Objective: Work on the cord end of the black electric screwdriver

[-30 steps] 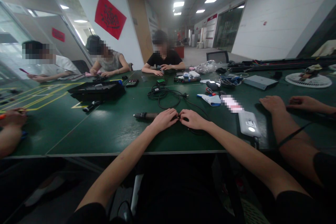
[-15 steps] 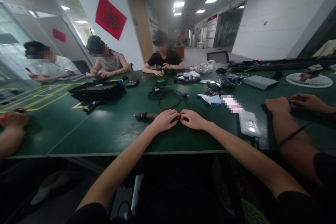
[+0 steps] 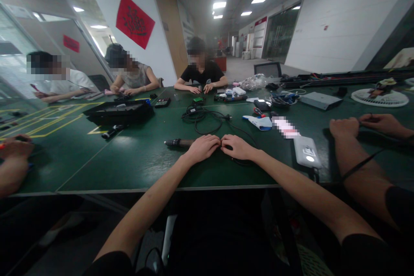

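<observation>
My left hand [image 3: 203,147] rests knuckles-up on the green table [image 3: 136,159], its fingers curled over a dark rod-shaped tool [image 3: 179,142] whose tip sticks out to the left. My right hand [image 3: 236,146] lies right beside it, fingertips meeting the left hand's, pinched on a small dark part at the tool's cable end that I cannot make out. A black cable [image 3: 207,118] runs from under my hands in loops toward the table's middle.
A white power bank [image 3: 307,153] lies right of my right hand. A co-worker's two hands [image 3: 346,127] rest at the right, another person's hand [image 3: 14,146] at the left edge. A black tray [image 3: 119,111], a marker [image 3: 111,130], a white-blue tool [image 3: 258,121] and three seated people are farther back.
My hands have hardly moved; the fingertips have closed a little tighter together. The co-worker's hands at the right shifted slightly farther right.
</observation>
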`<state>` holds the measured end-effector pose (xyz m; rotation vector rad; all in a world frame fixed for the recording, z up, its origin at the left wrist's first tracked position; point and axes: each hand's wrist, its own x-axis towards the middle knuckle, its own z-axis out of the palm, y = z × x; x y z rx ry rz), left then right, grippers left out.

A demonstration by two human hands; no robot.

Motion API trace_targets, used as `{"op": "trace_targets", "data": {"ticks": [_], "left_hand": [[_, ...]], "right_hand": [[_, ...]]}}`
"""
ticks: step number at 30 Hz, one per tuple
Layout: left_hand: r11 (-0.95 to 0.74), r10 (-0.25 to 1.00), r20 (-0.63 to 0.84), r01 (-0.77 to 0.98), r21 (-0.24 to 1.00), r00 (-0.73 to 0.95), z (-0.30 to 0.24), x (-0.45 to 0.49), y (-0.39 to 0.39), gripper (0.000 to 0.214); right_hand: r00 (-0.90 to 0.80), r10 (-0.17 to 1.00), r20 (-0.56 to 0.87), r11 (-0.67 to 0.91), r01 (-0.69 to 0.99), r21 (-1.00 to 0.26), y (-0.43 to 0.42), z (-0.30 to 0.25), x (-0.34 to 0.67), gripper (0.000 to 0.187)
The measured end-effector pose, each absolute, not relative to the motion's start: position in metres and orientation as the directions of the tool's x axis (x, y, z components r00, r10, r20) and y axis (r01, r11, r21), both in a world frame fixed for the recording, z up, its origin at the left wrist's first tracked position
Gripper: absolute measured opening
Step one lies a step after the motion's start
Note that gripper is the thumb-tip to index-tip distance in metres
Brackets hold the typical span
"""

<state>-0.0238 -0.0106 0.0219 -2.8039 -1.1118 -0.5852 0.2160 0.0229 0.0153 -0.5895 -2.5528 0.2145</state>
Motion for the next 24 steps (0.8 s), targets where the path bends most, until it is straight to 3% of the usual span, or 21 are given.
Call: {"op": "trace_targets", "data": {"ticks": [13,18,24], "left_hand": [[-0.643,0.739,0.29,0.766,0.031,0.608,0.019,-0.051,0.008,0.025],[-0.494,0.842,0.281,0.868,0.054,0.461,0.013,-0.111,0.022,0.027],[-0.201,0.948,0.262,0.978,0.049,0.182,0.011,-0.194,0.019,0.033]], "right_hand": [[-0.738,0.465,0.489,0.884,0.414,-0.217,0.021,0.021,0.219,0.014],[-0.69,0.488,0.534,0.87,0.437,-0.23,0.02,0.026,0.22,0.014],[-0.676,0.517,0.525,0.854,0.443,-0.271,0.021,0.029,0.222,0.012]]}}
